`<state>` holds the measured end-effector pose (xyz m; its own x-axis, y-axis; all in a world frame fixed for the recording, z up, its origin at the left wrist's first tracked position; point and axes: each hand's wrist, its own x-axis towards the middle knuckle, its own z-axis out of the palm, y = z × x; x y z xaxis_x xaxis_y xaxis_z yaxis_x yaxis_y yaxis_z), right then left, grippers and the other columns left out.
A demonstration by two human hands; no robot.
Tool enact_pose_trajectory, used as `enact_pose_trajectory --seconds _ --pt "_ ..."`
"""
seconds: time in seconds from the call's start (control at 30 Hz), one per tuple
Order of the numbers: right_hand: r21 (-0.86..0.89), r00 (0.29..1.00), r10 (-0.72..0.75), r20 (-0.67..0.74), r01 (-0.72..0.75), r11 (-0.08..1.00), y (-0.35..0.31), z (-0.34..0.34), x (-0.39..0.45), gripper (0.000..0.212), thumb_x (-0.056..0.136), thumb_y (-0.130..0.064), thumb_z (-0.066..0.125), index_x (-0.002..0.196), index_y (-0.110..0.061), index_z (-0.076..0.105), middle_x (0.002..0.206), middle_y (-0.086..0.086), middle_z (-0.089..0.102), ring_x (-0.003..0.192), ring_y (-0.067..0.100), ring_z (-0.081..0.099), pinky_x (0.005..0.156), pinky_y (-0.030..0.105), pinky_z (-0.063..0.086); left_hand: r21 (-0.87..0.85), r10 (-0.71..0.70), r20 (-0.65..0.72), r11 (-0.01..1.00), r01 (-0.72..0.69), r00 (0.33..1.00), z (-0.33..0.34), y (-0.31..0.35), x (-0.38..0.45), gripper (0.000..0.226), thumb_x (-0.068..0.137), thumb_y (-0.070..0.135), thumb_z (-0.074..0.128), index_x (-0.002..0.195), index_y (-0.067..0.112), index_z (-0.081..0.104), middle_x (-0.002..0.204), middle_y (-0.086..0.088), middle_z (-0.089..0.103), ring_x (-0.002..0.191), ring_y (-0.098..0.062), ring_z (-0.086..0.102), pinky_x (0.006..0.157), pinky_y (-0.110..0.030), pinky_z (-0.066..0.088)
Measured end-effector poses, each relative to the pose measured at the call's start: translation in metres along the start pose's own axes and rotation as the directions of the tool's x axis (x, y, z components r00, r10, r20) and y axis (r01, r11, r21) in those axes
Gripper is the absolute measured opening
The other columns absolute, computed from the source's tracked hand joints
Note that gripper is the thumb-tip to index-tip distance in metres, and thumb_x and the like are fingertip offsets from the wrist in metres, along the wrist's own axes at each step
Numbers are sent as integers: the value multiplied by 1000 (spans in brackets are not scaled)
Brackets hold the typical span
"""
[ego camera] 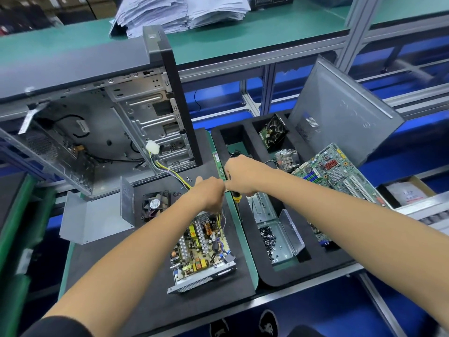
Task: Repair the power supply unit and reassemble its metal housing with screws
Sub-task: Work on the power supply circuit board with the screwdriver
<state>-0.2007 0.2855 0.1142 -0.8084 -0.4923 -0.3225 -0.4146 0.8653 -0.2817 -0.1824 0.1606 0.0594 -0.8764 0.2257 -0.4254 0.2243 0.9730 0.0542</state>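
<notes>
open power supply unit (201, 251) sits on black mat (145, 288) over green bench (250, 263), blue floor below. left hand (210, 193) pinches its wires (179, 177); right hand (239, 177) grips screwdriver (237, 197). shelf above holds paper stacks (179, 13).

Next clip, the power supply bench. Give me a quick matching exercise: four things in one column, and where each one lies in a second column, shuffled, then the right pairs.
Things
1. Small black fan
2. Loose dark screws
3. Green motherboard
4. Stack of papers

Places
A. On the green shelf at the back
B. In the open metal tin in the black foam tray
C. On the black mat, left of the open power supply
D. On the right side of the foam tray, beside the leaning grey case panel

Pairs: 1-C, 2-B, 3-D, 4-A
</notes>
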Motion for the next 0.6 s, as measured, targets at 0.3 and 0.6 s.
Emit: enact_pose_trajectory --seconds 0.3,0.6 --pt "39 999 -39 -7 40 998 -11 3 6 27 85 -10 51 59 -10 42 30 1 49 40 25 58 53 31 54 -325 10 -44 945 -23 999 2 -27 -33 21 79 34 75 83 14 71 85 4 72 86 -18 63 85 -38 43" --pt "-16 998 -55 8 55 998 -32 11 13 31 87 -10 50 58 -11 40 43 9 54 51 25 63 43 19 36 -365 30 -95 929 -63 995 26 -59 -65 22 74 30 81 65 17 65 58 18 62 61 7 57 60 -18 40"
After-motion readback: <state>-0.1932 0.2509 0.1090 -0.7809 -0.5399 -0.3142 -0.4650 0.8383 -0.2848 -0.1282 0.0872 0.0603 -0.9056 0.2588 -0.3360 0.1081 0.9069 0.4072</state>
